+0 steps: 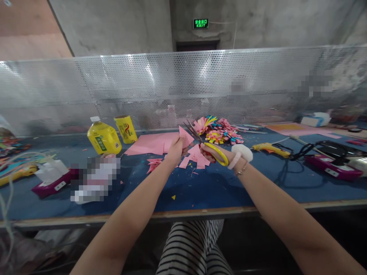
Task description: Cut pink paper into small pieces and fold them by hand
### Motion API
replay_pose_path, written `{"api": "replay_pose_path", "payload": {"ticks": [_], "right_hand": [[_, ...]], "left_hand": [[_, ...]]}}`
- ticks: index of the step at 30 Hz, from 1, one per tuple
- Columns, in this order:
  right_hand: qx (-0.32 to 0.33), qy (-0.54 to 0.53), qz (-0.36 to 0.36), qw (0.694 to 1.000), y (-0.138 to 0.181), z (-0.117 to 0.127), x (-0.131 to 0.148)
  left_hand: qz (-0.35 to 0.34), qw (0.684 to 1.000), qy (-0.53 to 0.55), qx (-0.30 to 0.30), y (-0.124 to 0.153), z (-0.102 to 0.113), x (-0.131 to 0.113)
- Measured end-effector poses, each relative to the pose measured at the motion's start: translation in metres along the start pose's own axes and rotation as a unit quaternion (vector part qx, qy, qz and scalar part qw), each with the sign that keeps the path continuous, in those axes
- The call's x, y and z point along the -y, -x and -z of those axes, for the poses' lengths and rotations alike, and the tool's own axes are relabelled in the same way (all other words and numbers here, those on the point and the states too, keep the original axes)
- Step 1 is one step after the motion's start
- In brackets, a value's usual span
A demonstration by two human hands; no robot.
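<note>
My left hand [174, 149] pinches a small pink paper piece [185, 136] and holds it up above the blue table [200, 189]. My right hand [210, 152] grips yellow-handled scissors [212, 149], whose open blades [191, 130] point up and left toward the paper's edge. Pink offcuts [196, 158] lie under both hands. A larger pink sheet [151, 144] lies flat just behind my left hand.
Folded paper flowers [219, 131] sit behind the scissors. A yellow bottle [103, 138] and a yellow roll [125, 129] stand at the left. A yellow glue gun [269, 149] with black cable lies at the right. Tissue boxes [332, 167] [50, 179] flank the work area. A perforated metal screen [183, 88] closes the back.
</note>
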State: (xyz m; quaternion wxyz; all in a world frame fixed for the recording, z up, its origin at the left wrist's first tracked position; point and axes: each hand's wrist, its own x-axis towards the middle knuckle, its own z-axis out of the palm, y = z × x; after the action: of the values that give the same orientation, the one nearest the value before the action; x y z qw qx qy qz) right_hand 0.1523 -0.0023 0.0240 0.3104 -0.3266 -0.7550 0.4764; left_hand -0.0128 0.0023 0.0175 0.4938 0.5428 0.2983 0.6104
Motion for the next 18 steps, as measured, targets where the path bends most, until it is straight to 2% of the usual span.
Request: {"api": "replay_pose_path", "payload": {"ticks": [5, 11, 18], "right_hand": [[0.035, -0.014, -0.023, 0.999, -0.003, 0.003, -0.009], [0.047, -0.027, -0.026, 0.998, -0.003, 0.005, -0.012], [0.045, -0.030, -0.022, 0.998, 0.001, 0.003, -0.003]], "left_hand": [[-0.028, 0.998, -0.037, -0.037, 0.001, 0.002, -0.001], [-0.107, 0.989, -0.096, -0.034, 0.001, 0.006, -0.004], [-0.074, 0.988, -0.130, -0.022, 0.003, 0.004, -0.009]]}}
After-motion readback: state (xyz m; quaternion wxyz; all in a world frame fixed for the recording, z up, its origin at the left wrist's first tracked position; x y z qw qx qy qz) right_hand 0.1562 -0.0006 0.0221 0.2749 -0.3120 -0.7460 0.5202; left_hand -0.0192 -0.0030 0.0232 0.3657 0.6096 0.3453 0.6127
